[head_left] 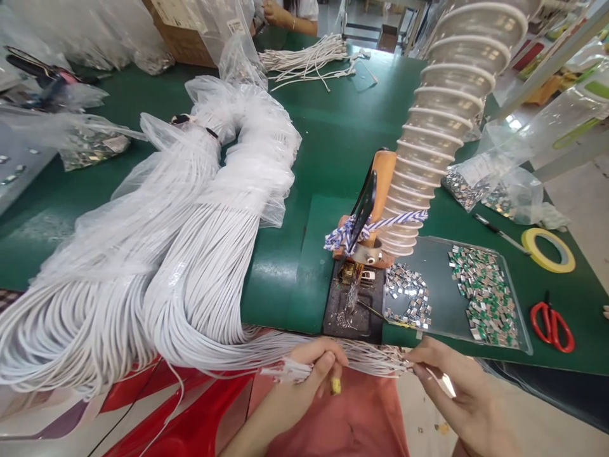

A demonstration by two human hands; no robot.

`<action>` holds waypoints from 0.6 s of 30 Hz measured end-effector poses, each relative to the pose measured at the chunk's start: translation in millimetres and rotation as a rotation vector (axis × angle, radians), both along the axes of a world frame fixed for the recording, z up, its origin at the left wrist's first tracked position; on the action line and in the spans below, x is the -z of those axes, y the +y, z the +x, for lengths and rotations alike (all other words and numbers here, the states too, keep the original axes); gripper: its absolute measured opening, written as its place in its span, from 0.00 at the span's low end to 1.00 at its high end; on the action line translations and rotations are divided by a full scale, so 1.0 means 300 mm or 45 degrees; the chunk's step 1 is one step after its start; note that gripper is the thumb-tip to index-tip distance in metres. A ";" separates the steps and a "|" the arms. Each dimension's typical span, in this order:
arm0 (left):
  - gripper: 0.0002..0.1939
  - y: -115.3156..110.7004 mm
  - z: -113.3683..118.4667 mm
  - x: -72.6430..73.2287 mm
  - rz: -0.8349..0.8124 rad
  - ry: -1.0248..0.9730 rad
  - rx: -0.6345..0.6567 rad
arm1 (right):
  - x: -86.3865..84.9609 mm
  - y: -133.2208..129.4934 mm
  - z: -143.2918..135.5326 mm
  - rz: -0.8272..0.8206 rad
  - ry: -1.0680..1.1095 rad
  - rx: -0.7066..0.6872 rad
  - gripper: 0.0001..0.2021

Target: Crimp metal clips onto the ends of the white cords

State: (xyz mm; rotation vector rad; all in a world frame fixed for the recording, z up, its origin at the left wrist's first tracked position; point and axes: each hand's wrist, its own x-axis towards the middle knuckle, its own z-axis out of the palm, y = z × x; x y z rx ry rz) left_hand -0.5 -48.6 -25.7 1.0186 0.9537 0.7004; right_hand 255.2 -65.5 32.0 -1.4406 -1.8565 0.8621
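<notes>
A thick bundle of white cables, partly wrapped in clear plastic, lies looped over the table and hangs past its front edge. My left hand is closed around the bundle's thinner end, just below the table edge. A small yellow piece shows at its fingers. To the right, my right hand has thumb and forefinger pinched at the bared wire ends. Beyond the hands stands a soldering fixture on a dark base, with an orange-handled iron tied by blue-and-white cord.
A clear tray holds several small metal connectors and green boards. Red-handled scissors, yellow tape and a knife lie at right. A ribbed fume hose rises above the iron. A co-worker's arm is at the back.
</notes>
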 end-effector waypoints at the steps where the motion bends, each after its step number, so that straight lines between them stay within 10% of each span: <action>1: 0.23 -0.002 0.004 0.003 -0.073 -0.035 0.032 | -0.007 -0.002 0.007 -0.032 -0.028 -0.027 0.08; 8: 0.23 -0.007 0.065 -0.029 -0.203 -0.108 0.234 | -0.010 0.007 -0.064 -0.201 0.006 -0.188 0.07; 18: 0.11 0.002 0.086 -0.017 -0.157 -0.163 0.359 | -0.025 0.022 -0.165 0.187 -0.250 -0.273 0.04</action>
